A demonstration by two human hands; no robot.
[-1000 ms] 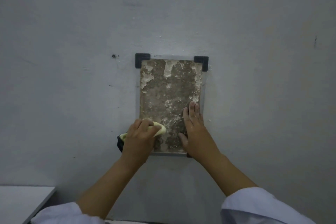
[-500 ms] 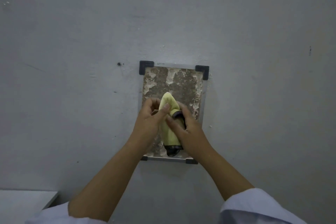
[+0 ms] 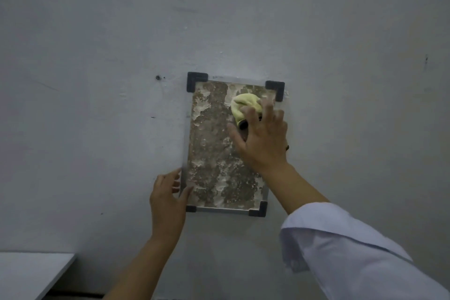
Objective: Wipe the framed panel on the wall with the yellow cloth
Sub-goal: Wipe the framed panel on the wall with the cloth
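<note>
The framed panel (image 3: 214, 153) hangs on the grey wall, a mottled brown and white sheet under clear cover with black corner clips. A bunched yellow cloth (image 3: 244, 106) lies against its upper right part. My right hand (image 3: 261, 139) presses the cloth to the panel with fingers spread over it; part of the cloth is hidden beneath the palm. My left hand (image 3: 168, 198) rests at the panel's lower left edge, thumb on the glass and fingers on the wall beside the frame.
The wall (image 3: 97, 56) has a small dark hole (image 3: 158, 77) left of the panel's top. A white tabletop corner (image 3: 29, 273) shows at the bottom left. My white sleeve (image 3: 353, 256) fills the lower right.
The cloth passed from my left hand to my right and moved up to the panel's upper right. My left hand dropped to the lower left edge of the frame.
</note>
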